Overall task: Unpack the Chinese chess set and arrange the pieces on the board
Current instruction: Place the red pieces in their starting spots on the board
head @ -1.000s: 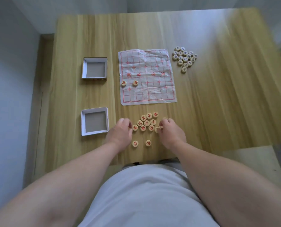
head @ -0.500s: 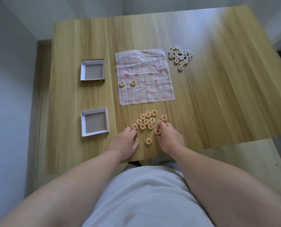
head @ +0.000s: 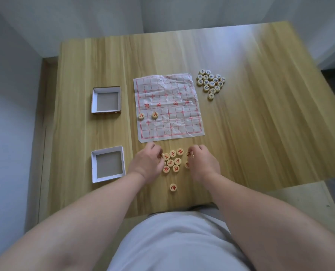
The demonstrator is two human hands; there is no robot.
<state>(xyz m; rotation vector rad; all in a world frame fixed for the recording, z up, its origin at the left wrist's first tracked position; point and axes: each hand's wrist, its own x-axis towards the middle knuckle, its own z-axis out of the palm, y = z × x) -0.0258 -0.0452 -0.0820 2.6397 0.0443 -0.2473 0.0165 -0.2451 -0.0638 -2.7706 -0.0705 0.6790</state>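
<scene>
Compared with the view one second back: found both hands moved forward, off the near stragglers and up to the cluster of round pale wooden pieces with red characters [head: 171, 162] on the yellow wood-grain counter [head: 260, 133]. Counted one stray red piece [head: 173, 187] behind the hands, against two earlier; judged the other taken up by the left hand [head: 147, 163]. Logged left grip narrow, curled onto a partly hidden red piece [head: 161, 155] at the cluster's left edge. Logged right hand [head: 203, 163] pinching a red soldier piece [head: 189, 154], face up. Read both as bound for the crumpled white paper board with red grid [head: 168, 106], already carrying two red soldiers [head: 154, 115] at its left. Noted dark-lettered pieces [head: 210, 83] heaped off the board's far right corner. Inspected two open white cardboard box halves left of the board, far [head: 106, 101] and near [head: 108, 165]: only bare grey floor visible in each.
</scene>
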